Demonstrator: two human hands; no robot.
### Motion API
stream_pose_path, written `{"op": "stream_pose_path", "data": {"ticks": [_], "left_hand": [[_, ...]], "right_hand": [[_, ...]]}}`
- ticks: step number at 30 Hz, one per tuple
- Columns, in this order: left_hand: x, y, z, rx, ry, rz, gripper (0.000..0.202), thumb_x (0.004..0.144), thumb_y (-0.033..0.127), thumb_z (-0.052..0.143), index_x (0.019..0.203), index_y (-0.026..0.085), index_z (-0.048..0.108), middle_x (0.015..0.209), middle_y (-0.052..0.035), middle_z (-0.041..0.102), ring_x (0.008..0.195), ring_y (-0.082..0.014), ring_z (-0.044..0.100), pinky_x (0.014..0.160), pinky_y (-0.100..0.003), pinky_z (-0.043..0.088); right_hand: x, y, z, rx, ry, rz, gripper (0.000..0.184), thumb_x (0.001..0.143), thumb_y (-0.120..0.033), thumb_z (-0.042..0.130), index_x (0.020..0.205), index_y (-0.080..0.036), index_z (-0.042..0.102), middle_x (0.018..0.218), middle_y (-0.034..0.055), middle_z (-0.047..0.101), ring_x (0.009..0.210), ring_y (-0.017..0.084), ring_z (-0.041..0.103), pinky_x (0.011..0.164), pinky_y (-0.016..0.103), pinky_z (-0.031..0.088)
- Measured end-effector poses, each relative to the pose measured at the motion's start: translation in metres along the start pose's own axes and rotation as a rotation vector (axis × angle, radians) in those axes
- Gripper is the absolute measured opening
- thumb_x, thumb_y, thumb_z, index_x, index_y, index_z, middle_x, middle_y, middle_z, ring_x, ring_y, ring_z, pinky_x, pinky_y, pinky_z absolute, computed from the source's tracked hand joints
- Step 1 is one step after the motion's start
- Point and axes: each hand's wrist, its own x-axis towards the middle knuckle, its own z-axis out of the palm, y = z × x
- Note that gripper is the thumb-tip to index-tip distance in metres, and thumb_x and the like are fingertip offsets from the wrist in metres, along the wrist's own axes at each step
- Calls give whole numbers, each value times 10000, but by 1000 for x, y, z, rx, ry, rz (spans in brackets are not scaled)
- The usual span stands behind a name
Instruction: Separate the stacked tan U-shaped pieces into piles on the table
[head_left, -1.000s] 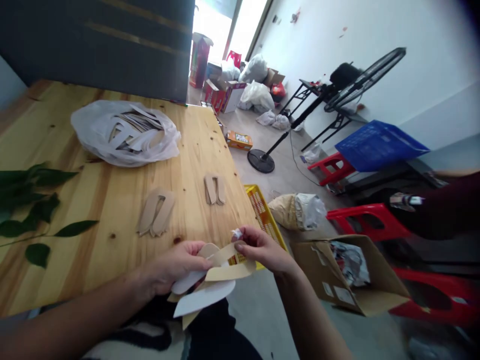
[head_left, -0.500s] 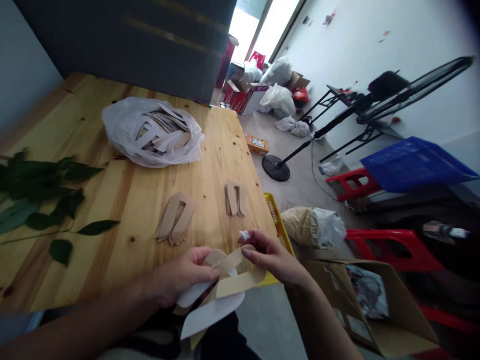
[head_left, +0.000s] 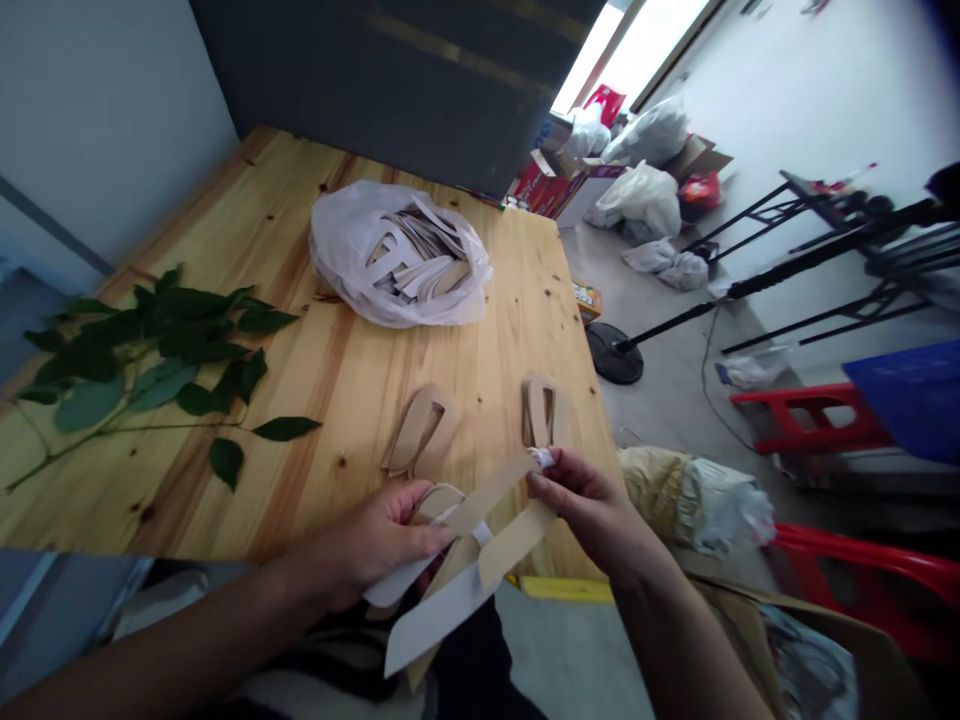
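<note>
Left hand: a bare left hand [head_left: 375, 545] is curling around the rounded end of a flat tan cardboard sandal-shaped cutout [head_left: 487, 495].
Right hand: a bare right hand [head_left: 592, 500] is pinching a small white scrap [head_left: 541, 458] against the cutout's upper strap.
Grip: both hands are closed on that one piece, staying apart from each other.
Held piece: it is hanging just over the near edge of a knotty pine table [head_left: 315, 400], with a smooth white sole-shaped sheet [head_left: 439, 620] sloping down beneath it.
Nearby: two tan cardboard cutout sets [head_left: 420, 430] are lying on the table, and a crumpled white plastic bag [head_left: 337, 250] is holding many more.
</note>
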Motion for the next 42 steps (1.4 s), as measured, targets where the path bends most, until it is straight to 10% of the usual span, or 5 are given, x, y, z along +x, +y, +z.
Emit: {"op": "stream_pose_path", "data": {"ticks": [7,17,29,42], "left_hand": [[-23,0,-28,10,53,61,384,739,422,820,990,178,663,775,0,677,587,-101,567,536,-205,443],[-60,4,-93,-1,493,163,410,747,461,842,1036,224,674,713,31,652,544,-102,554,496,-193,458],[-59,7,-98,-38,547,216,483,663,456,887,1028,213,684,711,27,656,553,-109,556,484,-194,461],[-48,37,-110,190,546,306,369,788,504,777,991,226,646,690,38,629,585,-131,574,526,-226,460]], "right_hand": [[29,-12,21,-123,-54,-50,356,810,-536,815,806,-205,684,749,12,612,673,134,475,608,268,374],[56,-47,45,-157,-162,-54,397,753,-568,838,782,-205,680,709,6,619,659,136,498,605,272,392],[116,-33,76,-648,-114,-220,301,813,-479,734,727,-222,604,668,-3,542,642,150,455,584,300,325],[103,-22,86,-992,74,-301,110,874,-298,668,907,-230,590,908,48,639,757,182,566,684,323,401]]}}
